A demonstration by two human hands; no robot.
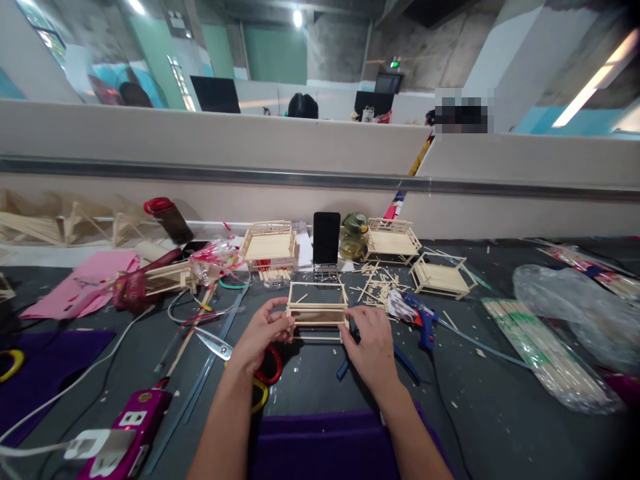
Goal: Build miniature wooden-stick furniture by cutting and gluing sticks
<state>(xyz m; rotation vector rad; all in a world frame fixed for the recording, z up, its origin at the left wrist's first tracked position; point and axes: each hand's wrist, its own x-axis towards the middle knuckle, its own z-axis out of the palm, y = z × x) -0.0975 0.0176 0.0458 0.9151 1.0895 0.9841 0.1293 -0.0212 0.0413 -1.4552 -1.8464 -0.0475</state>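
Between my two hands is a small wooden stick frame (317, 315), a boxy model made of thin pale sticks. My left hand (265, 330) grips its left end with thumb and fingers. At the right end, my right hand (370, 343) pinches the frame's edge. Scissors (214, 343) with red and yellow handles lie partly under my left wrist. Beneath my right hand is a dark blue-handled tool (406, 365), mostly hidden. A blue glue gun (426, 323) rests to the right, near a pile of short cut sticks (380, 288).
Finished-looking stick models (270, 245) stand at the back, beside a propped phone (327, 239) and a green-lidded bottle (354, 237). Bagged sticks (545, 350) lie right. A magenta power strip (135, 427) with cables sits front left. Purple cloth (320, 447) covers the front edge.
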